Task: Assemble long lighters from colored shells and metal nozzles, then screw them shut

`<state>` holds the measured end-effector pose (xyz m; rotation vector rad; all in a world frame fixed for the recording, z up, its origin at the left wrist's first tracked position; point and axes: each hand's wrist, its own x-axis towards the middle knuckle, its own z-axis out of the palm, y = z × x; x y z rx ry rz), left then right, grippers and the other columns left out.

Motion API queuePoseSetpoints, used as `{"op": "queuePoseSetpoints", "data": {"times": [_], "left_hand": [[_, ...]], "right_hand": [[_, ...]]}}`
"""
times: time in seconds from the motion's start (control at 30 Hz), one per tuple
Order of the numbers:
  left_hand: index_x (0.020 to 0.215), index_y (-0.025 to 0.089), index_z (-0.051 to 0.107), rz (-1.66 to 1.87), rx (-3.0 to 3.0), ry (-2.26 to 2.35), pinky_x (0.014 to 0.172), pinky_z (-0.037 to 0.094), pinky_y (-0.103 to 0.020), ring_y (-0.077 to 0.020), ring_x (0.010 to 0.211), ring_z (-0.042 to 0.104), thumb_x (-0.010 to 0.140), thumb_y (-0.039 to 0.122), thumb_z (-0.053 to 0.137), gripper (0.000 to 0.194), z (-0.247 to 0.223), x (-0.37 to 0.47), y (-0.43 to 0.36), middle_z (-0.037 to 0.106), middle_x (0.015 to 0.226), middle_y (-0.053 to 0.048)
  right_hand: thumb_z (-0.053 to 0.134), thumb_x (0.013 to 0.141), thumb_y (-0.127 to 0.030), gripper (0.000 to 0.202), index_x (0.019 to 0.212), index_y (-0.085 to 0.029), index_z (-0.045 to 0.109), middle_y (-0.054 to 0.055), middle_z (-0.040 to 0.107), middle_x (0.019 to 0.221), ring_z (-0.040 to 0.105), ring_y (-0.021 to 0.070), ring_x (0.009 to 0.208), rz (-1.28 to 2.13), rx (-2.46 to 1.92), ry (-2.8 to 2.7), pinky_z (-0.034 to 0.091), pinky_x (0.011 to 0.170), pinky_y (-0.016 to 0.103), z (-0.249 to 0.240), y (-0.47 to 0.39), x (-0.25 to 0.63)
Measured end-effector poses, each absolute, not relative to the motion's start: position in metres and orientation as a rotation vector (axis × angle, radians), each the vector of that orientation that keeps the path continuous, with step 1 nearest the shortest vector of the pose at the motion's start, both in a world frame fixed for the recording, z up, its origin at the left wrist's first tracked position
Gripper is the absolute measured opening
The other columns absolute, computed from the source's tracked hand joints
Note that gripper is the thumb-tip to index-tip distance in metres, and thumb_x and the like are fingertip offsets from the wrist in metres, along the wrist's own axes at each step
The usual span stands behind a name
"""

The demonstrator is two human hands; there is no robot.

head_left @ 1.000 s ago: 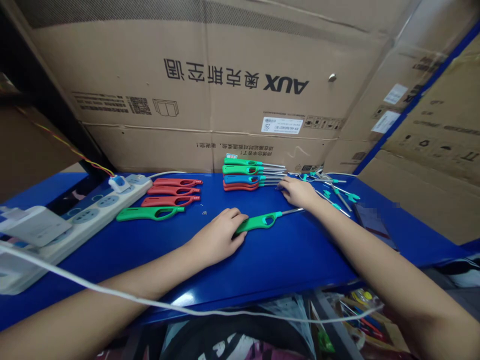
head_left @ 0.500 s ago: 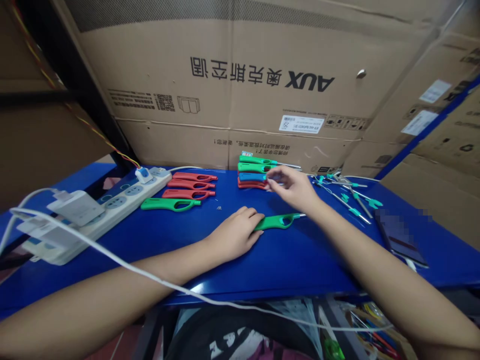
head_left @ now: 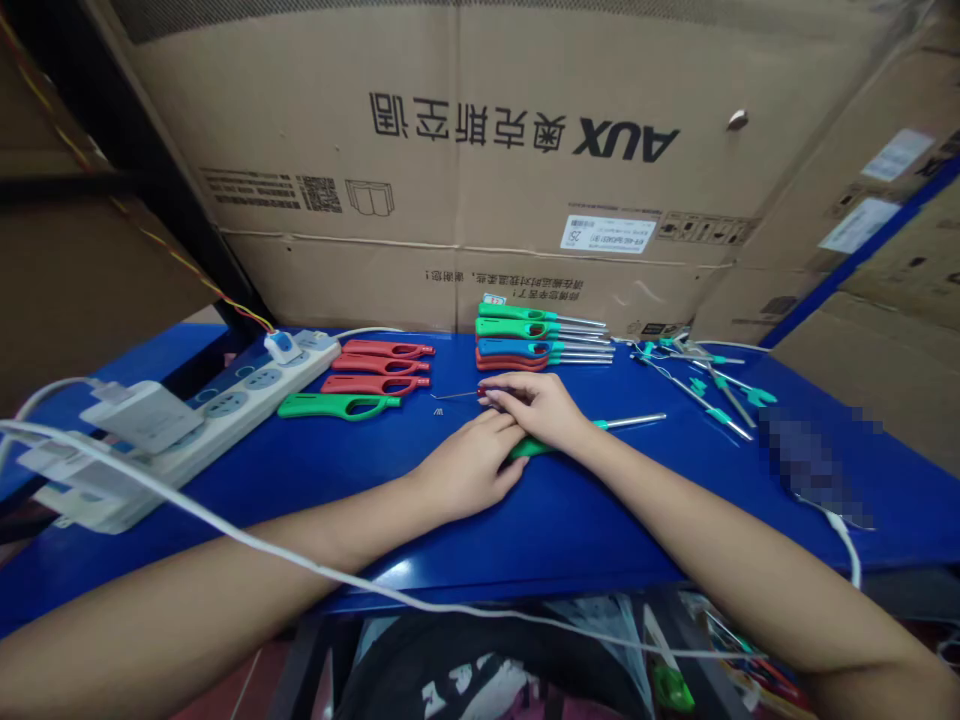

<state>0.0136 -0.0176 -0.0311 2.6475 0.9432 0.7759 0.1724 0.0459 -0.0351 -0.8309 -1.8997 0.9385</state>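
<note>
My left hand (head_left: 476,462) is closed round the handle end of a green long-necked lighter (head_left: 534,447) lying on the blue table. The lighter's metal tube (head_left: 637,420) points right; part of its body is hidden under my hands. My right hand (head_left: 538,408) crosses over the lighter and touches the fingers of my left. It pinches a thin screwdriver (head_left: 454,396) with a dark red handle, its shaft pointing left. Below that shaft lie several tiny screws (head_left: 438,411). Behind my hands, green, blue and red lighters (head_left: 514,347) with metal tubes are lined up.
Red lighter bodies (head_left: 376,366) and a green one (head_left: 341,404) lie at left, beside a white power strip (head_left: 225,400) with plugs. Loose tubes with teal parts (head_left: 705,390) and a blurred phone (head_left: 810,460) are at right. A white cable (head_left: 247,522) crosses in front; cardboard stands behind.
My right hand has come left and toward me from the lined-up lighters to my left hand. The screwdriver now shows in its fingers. My left hand stays on the green lighter.
</note>
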Motion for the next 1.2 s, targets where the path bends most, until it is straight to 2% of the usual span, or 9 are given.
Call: {"op": "queuePoseSetpoints", "data": {"times": [0.2, 0.33, 0.43, 0.53, 0.67, 0.8, 0.9, 1.03, 1.2], "left_hand": [[0.125, 0.014, 0.062, 0.763, 2.609, 0.974, 0.108, 0.048, -0.044, -0.0278, 0.120, 0.061, 0.091, 0.017, 0.061, 0.034, -0.031, 0.013, -0.016, 0.068, 0.126, -0.014], [0.125, 0.014, 0.063, 0.799, 2.548, 0.975, 0.101, 0.053, -0.042, -0.0262, 0.111, 0.065, 0.092, 0.024, 0.064, 0.035, -0.034, 0.010, -0.010, 0.072, 0.119, -0.012], [0.122, 0.015, 0.066, 0.862, 2.445, 0.961, 0.101, 0.053, -0.041, -0.0249, 0.110, 0.067, 0.087, 0.029, 0.071, 0.038, -0.036, 0.008, -0.003, 0.072, 0.120, -0.010], [0.120, 0.016, 0.068, 0.967, 2.229, 1.016, 0.099, 0.055, -0.041, -0.0240, 0.105, 0.070, 0.082, 0.038, 0.077, 0.045, -0.037, 0.007, 0.003, 0.074, 0.117, -0.009], [0.119, 0.018, 0.069, 1.101, 1.947, 1.071, 0.092, 0.058, -0.039, -0.0233, 0.098, 0.073, 0.079, 0.044, 0.078, 0.048, -0.035, 0.008, 0.005, 0.077, 0.109, -0.008], [0.114, 0.019, 0.071, 1.132, 1.976, 1.076, 0.088, 0.058, -0.036, -0.0218, 0.096, 0.072, 0.079, 0.043, 0.079, 0.043, -0.031, 0.007, 0.003, 0.077, 0.106, -0.006], [0.115, 0.019, 0.071, 1.100, 2.097, 1.065, 0.087, 0.058, -0.034, -0.0207, 0.095, 0.071, 0.079, 0.038, 0.079, 0.041, -0.031, 0.006, 0.003, 0.075, 0.107, -0.006], [0.115, 0.020, 0.070, 1.028, 2.218, 1.061, 0.088, 0.057, -0.037, -0.0211, 0.094, 0.070, 0.079, 0.036, 0.078, 0.040, -0.033, 0.004, 0.003, 0.074, 0.106, -0.006], [0.112, 0.020, 0.071, 0.923, 2.345, 1.011, 0.095, 0.055, -0.039, -0.0225, 0.100, 0.069, 0.082, 0.037, 0.075, 0.035, -0.032, 0.006, 0.001, 0.075, 0.109, -0.006]], "right_hand": [[0.074, 0.081, -0.042, 0.034, 0.105, -0.018, 0.072, 0.008, 0.077, 0.101, 0.077, 0.0215, 0.086, 1.064, -0.778, -1.656, 0.064, 0.084, 0.038, -0.025, 0.045, 0.170], [0.080, 0.075, -0.044, 0.041, 0.104, -0.018, 0.067, 0.003, 0.073, 0.083, 0.073, 0.0160, 0.072, 0.999, -0.721, -1.396, 0.064, 0.067, 0.030, -0.006, 0.047, 0.179], [0.077, 0.078, -0.050, 0.042, 0.103, -0.019, 0.064, -0.001, 0.066, 0.073, 0.066, 0.0122, 0.058, 0.865, -0.728, -1.294, 0.058, 0.051, 0.025, 0.005, 0.052, 0.193], [0.072, 0.082, -0.055, 0.043, 0.107, -0.022, 0.062, -0.002, 0.063, 0.071, 0.060, 0.0104, 0.051, 0.807, -0.760, -1.317, 0.054, 0.045, 0.025, 0.009, 0.056, 0.206], [0.067, 0.085, -0.058, 0.043, 0.110, -0.024, 0.059, -0.001, 0.063, 0.075, 0.061, 0.0116, 0.054, 0.789, -0.765, -1.425, 0.056, 0.048, 0.026, 0.007, 0.056, 0.209], [0.060, 0.091, -0.055, 0.039, 0.113, -0.024, 0.058, 0.000, 0.063, 0.077, 0.061, 0.0124, 0.056, 0.718, -0.766, -1.515, 0.055, 0.049, 0.027, 0.003, 0.050, 0.203], [0.054, 0.096, -0.050, 0.033, 0.114, -0.023, 0.059, 0.003, 0.065, 0.081, 0.063, 0.0150, 0.063, 0.464, -0.849, -1.606, 0.054, 0.052, 0.028, 0.004, 0.047, 0.205], [0.048, 0.099, -0.037, 0.026, 0.112, -0.020, 0.062, 0.010, 0.071, 0.099, 0.067, 0.0209, 0.081, -0.090, -0.971, -1.806, 0.054, 0.071, 0.033, 0.014, 0.052, 0.225], [0.053, 0.093, -0.028, 0.021, 0.107, -0.018, 0.066, 0.010, 0.074, 0.093, 0.067, 0.0237, 0.078, -0.240, -1.199, -1.987, 0.049, 0.074, 0.035, 0.025, 0.070, 0.258]]}}
